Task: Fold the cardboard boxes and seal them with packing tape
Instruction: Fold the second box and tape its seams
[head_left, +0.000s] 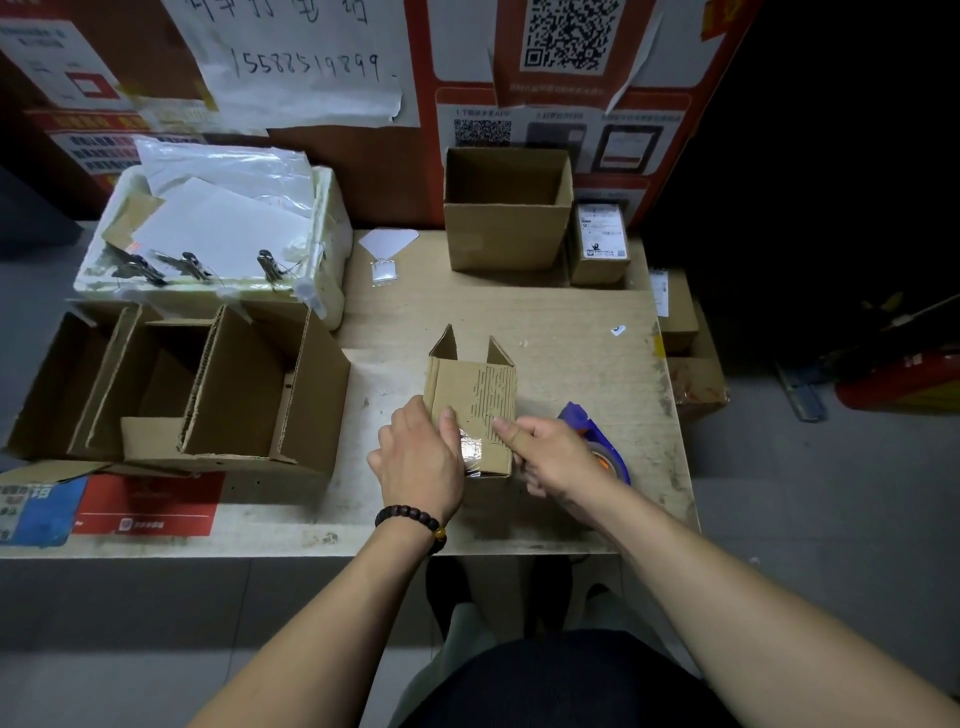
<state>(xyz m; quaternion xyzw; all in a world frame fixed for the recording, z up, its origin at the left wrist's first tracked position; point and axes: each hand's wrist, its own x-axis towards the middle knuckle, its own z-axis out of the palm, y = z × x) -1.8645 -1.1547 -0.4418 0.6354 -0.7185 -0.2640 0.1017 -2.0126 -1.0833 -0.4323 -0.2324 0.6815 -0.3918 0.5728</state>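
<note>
A small cardboard box (470, 387) lies on the table (571, 332) in front of me, its far flaps open and pointing away. A shiny strip of clear tape (471, 448) covers its near end. My left hand (421, 462) holds the box's left side, with the thumb pressing on the tape. My right hand (550, 457) grips a blue tape dispenser (597, 441) at the box's right near corner, index finger stretched onto the cardboard.
Several open cardboard boxes (208, 395) stand at the left. A white foam box (218, 234) with papers and clips sits behind them. An upright open box (506, 208) and a small labelled parcel (600, 241) stand at the back. More parcels (680, 322) sit off the right edge.
</note>
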